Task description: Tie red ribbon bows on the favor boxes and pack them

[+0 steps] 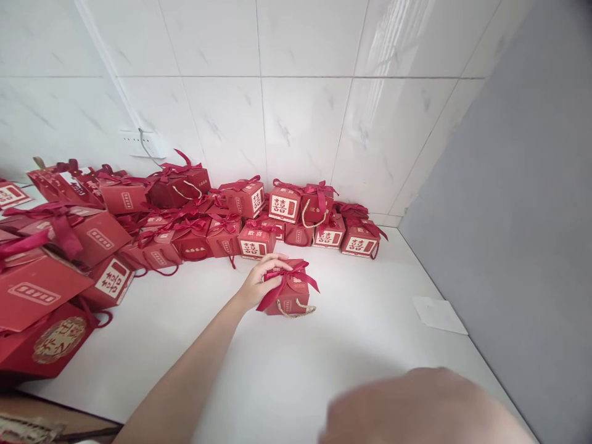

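The left hand (259, 282) clasped a ribboned red box (292, 298) on the surface (361, 333), stacked boxes (252, 242) close behind; the right hand (416, 407), blurred, could not be read.

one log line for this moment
left hand grips red gift box | right hand blurred, grip unclear | on white table, near box pile

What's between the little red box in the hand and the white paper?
Nothing but bare white tabletop, seen in the head view, between the red box in the left hand and the white paper.
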Demonstrator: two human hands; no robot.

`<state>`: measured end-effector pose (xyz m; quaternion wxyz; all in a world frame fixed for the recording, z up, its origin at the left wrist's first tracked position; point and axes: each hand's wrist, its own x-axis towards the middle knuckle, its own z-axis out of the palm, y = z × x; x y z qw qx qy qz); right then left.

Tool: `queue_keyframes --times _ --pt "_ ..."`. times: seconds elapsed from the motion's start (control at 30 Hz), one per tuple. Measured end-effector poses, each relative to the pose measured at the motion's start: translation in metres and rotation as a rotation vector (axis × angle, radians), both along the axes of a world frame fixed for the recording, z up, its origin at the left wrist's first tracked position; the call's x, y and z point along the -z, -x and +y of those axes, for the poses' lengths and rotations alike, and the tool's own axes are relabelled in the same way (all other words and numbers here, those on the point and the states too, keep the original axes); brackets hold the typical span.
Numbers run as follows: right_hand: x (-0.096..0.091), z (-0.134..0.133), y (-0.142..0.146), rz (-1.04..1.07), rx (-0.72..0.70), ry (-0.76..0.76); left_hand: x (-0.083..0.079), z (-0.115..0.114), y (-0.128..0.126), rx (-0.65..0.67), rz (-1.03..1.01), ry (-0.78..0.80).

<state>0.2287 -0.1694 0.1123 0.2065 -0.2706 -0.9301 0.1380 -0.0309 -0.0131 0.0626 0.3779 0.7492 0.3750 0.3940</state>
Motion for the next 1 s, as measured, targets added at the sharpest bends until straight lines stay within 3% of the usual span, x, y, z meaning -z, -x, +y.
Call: queue_keyframes --times 0.07,0.13,0.2,0.3,0.43,0.63,0.9,1.0 --pt "-0.021 0.021 0.032 -0.186 -0.115 0.068 0.002 0.0 -0.002 -0.034 -0.01 0.025" --pt "-0.036 0.046 0.057 -0.333 -0.033 -0.023 0.003 0.001 -0.002 -0.043 -0.023 0.034" --pt "-0.038 0.071 0.075 -0.419 0.077 -0.122 0.004 0.002 -0.001 -0.024 -0.062 0.032" --pt "-0.026 0.097 0.085 -0.466 0.091 -0.1 0.006 0.006 0.003 -0.009 -0.165 0.106" --pt "-0.02 0.111 0.084 -0.448 0.092 -0.014 0.011 0.01 0.008 -0.003 -0.289 0.218" --pt "-0.032 0.117 0.07 -0.449 0.072 0.135 0.013 0.013 0.008 -0.052 -0.321 0.265" --pt "-0.045 0.122 0.042 -0.501 0.181 0.264 0.016 0.012 0.004 -0.064 -0.244 0.248" --pt "-0.048 0.124 0.034 -0.517 0.228 0.326 0.013 0.011 0.004 -0.083 -0.158 0.125"
